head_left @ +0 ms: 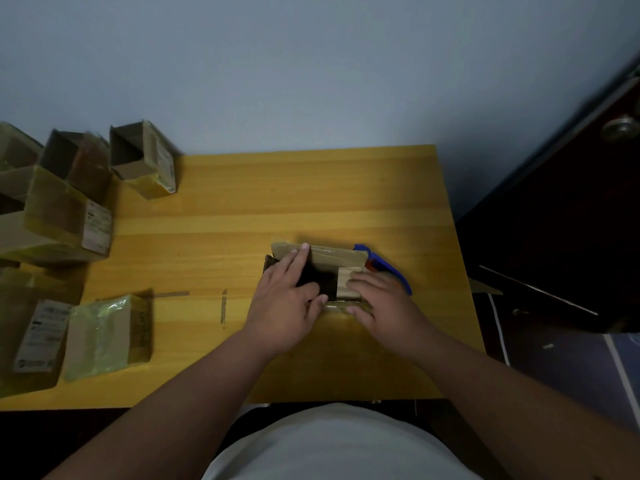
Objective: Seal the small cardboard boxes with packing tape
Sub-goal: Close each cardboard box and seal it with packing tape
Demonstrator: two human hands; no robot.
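Pressing on a small cardboard box (320, 271) from both sides, a person works at a yellow wooden table (242, 209) against a pale blue wall (277, 64). The left hand (287, 299) lies flat across the box's left side, fingers straight and reaching to the taped far flap (332, 256), thumb resting near the front edge. The right hand (377, 299) covers the right flap, fingers relaxed and spread over the box's near right corner, gripping nothing. The box sits on the right half of the table, its top partly open, a dark gap showing between the hands. A blue tape dispenser (388, 268) lies just behind the right hand, touching or nearly touching the box. Two short strips of tape (223, 306) cling to the tabletop to the left. Further left, a tape-wrapped box (107, 336) rests near the front edge, with open boxes (142, 157) clustered at the far left corner. A dark door (571, 202) with a round knob stands at right.
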